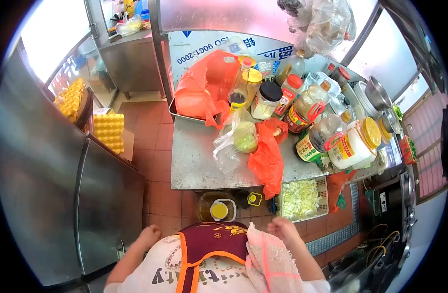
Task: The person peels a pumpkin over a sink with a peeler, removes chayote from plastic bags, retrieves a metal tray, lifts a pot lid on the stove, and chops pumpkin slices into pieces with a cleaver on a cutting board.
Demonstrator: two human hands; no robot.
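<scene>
My left hand hangs low at my left side, beside the maroon apron, with its fingers curled; whatever they hold, if anything, cannot be made out. On the right, my right hand is by the pink and white towel over my shoulder, its fingers bent and small in view. Ahead of both hands is the metal table. On it lie a clear bag with a pale green vegetable and a red plastic bag. A basket of chopped pale green vegetable stands below the table edge.
Bottles and jars crowd the table's right half. A large red bag sits in a tray at the back left. Metal cabinets flank my left. An oil container is under the table. Yellow egg trays stand beyond the cabinets.
</scene>
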